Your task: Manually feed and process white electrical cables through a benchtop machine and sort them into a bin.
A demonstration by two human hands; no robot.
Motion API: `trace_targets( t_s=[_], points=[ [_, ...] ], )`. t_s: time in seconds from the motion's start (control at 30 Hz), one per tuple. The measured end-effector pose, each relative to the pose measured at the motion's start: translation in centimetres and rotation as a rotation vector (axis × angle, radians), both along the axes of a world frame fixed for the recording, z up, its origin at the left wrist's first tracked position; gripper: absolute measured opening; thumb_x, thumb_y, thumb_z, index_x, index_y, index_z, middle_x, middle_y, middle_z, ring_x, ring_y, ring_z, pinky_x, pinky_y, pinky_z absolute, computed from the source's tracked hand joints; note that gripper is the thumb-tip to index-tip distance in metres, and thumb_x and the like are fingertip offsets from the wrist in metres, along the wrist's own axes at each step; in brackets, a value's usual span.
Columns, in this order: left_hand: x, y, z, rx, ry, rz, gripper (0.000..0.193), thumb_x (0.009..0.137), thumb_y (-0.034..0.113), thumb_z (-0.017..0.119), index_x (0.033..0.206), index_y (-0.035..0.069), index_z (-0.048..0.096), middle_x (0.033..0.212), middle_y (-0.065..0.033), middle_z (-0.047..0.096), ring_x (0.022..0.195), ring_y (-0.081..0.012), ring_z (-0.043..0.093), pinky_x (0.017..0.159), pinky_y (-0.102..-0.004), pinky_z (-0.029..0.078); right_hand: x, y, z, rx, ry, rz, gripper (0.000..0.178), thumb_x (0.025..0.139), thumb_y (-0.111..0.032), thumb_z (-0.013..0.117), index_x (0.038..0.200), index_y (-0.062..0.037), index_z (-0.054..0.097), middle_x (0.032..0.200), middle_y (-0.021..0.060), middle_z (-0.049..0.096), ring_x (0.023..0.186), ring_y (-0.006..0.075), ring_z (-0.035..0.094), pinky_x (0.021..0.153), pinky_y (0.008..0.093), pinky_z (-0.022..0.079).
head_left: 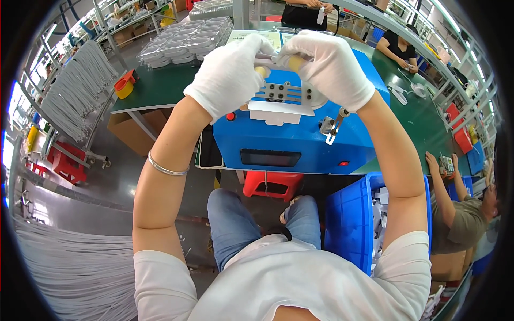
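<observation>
My left hand (231,72), in a white glove, is closed over the back of a blue benchtop machine (294,142). Close beside it, my right hand (331,67) is closed too, also gloved. Yellowish tips show at the fingers of both hands. Between the two hands is a small pale piece (266,56), mostly covered by the fingers, so its kind is hidden. Just below them lies the machine's metal plate with black screws (284,93). A white bracket (282,111) juts out in front of it. A metal lever fitting (333,127) sits on the machine's right side.
Stacked clear plastic trays (187,40) stand on the green table (155,88) at left, near an orange tape dispenser (125,84). A blue bin (348,219) of white pieces stands by my right arm. Hanging racks of white cables (80,88) are at left. Co-workers sit across and at right.
</observation>
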State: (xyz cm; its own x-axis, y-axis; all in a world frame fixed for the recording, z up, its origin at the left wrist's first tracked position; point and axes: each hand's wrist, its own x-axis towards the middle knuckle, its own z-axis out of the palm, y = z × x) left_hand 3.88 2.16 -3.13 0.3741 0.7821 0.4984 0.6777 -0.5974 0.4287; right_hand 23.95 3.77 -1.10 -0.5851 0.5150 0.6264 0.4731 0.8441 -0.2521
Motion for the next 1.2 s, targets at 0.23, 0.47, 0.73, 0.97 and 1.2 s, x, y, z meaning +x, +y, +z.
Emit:
trace_targets(
  t_s=[0.23,0.47,0.73,0.97,1.2],
  points=[
    [0.1,-0.2,0.3,0.022,-0.004,0.016,0.022,0.079,0.001,0.062,0.100,0.006,0.058,0.091,-0.0148,0.067,0.080,-0.0265,0.065,0.072,-0.0323,0.052,-0.6,-2.1,0.5,0.456,-0.362,-0.135,0.017,0.079,0.003,0.057,0.094,-0.0033,0.062,0.079,0.0103,0.058,0.065,0.0217,0.055,0.064,0.0260,0.048],
    [0.1,0.1,-0.1,0.026,-0.067,0.008,0.016,0.077,0.005,0.067,0.091,0.004,0.059,0.076,-0.0094,0.064,0.064,-0.0174,0.060,0.059,-0.0277,0.049,-0.7,0.9,0.5,-0.473,0.025,-0.034,0.018,0.084,-0.021,0.066,0.085,-0.0055,0.058,0.075,0.0041,0.057,0.069,0.0103,0.057,0.064,0.0259,0.047],
    [-1.6,-1.2,-5.6,0.379,-0.354,0.407,0.025,0.087,0.014,0.061,0.111,0.006,0.058,0.087,-0.0104,0.064,0.067,-0.0163,0.063,0.059,-0.0293,0.050,0.4,1.1,-1.1,-0.750,0.163,0.018,0.035,0.091,-0.041,0.056,0.101,-0.0092,0.063,0.089,0.0055,0.064,0.075,0.0143,0.059,0.074,0.0272,0.050],
    [-0.2,-5.0,-7.5,0.001,-0.853,0.085,0.040,0.100,0.021,0.040,0.136,0.005,0.041,0.089,-0.0002,0.057,0.071,-0.0022,0.047,0.054,-0.0140,0.036,0.9,2.3,-0.9,-0.630,-0.067,0.140,0.041,0.090,-0.039,0.057,0.118,-0.0093,0.060,0.096,0.0057,0.064,0.086,0.0138,0.059,0.082,0.0269,0.048],
    [2.6,-9.3,-10.8,-0.227,-1.242,0.122,0.045,0.095,0.044,0.047,0.104,0.000,0.050,0.067,-0.0059,0.057,0.047,-0.0082,0.049,0.041,-0.0196,0.037,-0.7,1.6,0.5,-0.386,-0.260,0.142,0.035,0.087,-0.023,0.064,0.115,-0.0040,0.060,0.095,0.0072,0.064,0.084,0.0143,0.059,0.078,0.0261,0.048]
  ],
)
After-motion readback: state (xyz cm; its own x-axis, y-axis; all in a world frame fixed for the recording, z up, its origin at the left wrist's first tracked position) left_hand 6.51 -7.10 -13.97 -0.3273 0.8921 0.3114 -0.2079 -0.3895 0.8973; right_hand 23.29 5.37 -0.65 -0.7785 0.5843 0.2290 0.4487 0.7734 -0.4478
